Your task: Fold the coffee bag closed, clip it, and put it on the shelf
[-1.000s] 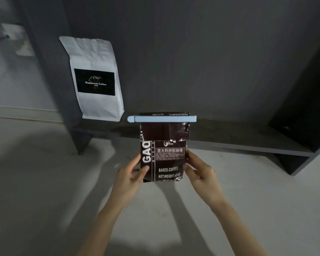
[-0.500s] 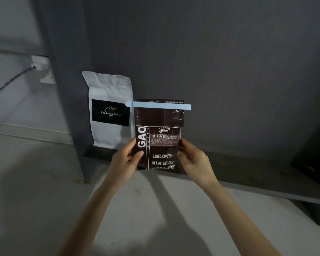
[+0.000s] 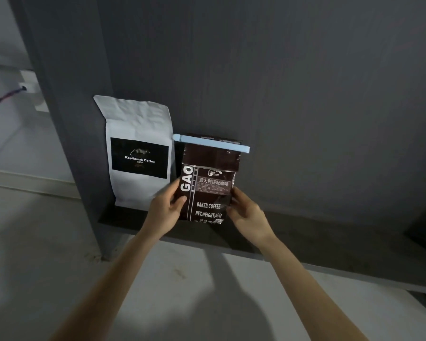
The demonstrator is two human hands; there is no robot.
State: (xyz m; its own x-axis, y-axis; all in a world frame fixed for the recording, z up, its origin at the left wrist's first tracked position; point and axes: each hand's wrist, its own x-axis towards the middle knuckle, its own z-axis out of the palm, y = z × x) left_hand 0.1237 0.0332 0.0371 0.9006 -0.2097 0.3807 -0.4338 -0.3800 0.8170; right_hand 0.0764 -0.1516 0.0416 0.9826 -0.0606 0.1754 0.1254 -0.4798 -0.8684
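Observation:
A dark brown coffee bag (image 3: pixel 208 188) stands upright over the dark shelf board (image 3: pixel 305 239), close to the shelf's back panel. Its top is folded over and a long light-blue clip (image 3: pixel 210 143) is clamped across the fold. My left hand (image 3: pixel 165 207) grips the bag's lower left edge with the thumb on the front. My right hand (image 3: pixel 246 212) grips the lower right edge. The bag's bottom edge sits level with the shelf surface; whether it rests on the board I cannot tell.
A white coffee bag (image 3: pixel 138 153) with a black label stands on the shelf right beside the brown bag, against the left upright (image 3: pixel 67 119). A wall socket with a cable (image 3: pixel 27 87) is at far left. Pale floor (image 3: pixel 35 267) lies below.
Both hands have carried the clipped bag up from over the floor and forward into the shelf, ending beside the white bag. The grip is unchanged.

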